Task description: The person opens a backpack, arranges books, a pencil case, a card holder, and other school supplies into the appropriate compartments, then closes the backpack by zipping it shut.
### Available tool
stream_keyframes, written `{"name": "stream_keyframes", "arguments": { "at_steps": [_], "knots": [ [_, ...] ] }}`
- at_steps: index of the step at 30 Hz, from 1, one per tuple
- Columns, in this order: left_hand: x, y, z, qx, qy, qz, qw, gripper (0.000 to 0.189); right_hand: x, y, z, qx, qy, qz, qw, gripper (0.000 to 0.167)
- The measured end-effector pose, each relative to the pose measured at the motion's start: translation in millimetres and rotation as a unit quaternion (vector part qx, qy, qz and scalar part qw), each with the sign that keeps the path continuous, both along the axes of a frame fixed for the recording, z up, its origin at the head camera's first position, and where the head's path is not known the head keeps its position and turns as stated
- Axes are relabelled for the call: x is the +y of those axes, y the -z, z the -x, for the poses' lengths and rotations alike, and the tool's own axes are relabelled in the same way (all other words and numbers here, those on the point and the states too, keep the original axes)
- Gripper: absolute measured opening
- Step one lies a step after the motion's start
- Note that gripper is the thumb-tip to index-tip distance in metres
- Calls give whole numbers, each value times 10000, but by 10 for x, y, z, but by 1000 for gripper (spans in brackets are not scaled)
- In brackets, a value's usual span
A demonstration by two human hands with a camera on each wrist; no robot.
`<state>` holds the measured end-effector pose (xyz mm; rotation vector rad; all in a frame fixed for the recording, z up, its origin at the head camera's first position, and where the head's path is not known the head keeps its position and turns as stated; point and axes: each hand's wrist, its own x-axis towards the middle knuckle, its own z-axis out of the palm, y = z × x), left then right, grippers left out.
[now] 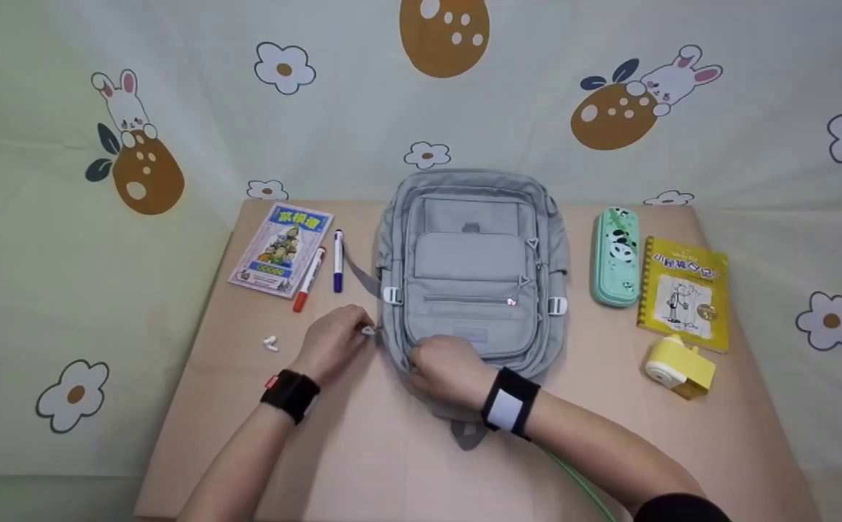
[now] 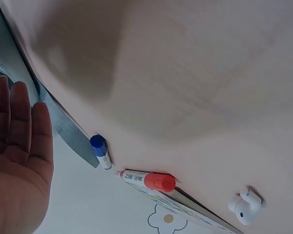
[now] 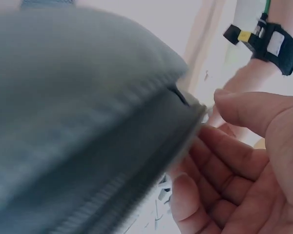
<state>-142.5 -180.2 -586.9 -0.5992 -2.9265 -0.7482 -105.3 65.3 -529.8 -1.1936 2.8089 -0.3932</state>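
A grey backpack (image 1: 471,261) lies front side up on the table, its top toward the wall. At its lower left side my left hand (image 1: 333,339) pinches a small zipper pull (image 1: 368,330). The left wrist view catches only the palm and some fingers of that hand, near the bag's strap (image 2: 71,134); the fingertips at the pull are hidden there. My right hand (image 1: 451,368) holds the bag's lower left edge with curled fingers. In the right wrist view a zippered seam (image 3: 136,126) gapes open beside those fingers.
Left of the bag lie a book (image 1: 283,250), a red marker (image 1: 310,279), a blue marker (image 1: 338,261) and white earbuds (image 1: 270,343). On the right are a green panda pencil case (image 1: 616,257), a yellow spiral notebook (image 1: 684,293) and a yellow pencil sharpener (image 1: 680,368).
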Motion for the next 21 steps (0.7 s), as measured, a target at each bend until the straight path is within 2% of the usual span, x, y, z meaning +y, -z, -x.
{"name": "stream_keyframes", "arguments": {
  "at_steps": [4, 7, 13, 15, 21],
  "knots": [
    [17, -14, 4, -54, -99, 24, 9999, 10, -131, -25, 92, -92, 44, -255, 9996, 43],
    [28, -21, 2, -44, -130, -18, 9999, 10, -231, 2, 109, -2, 127, -509, 9986, 43],
    [15, -15, 5, -33, -113, 1, 9999, 9, -347, 102, 47, 987, 41, -969, 9904, 23],
    [4, -21, 16, -49, -128, 32, 9999, 9, -363, 131, 30, 1152, 36, -1010, 9882, 21],
    [-9, -41, 112, -227, -225, 46, 9995, 6, -360, 153, 29, 1023, 77, -1020, 9895, 18]
  ]
}}
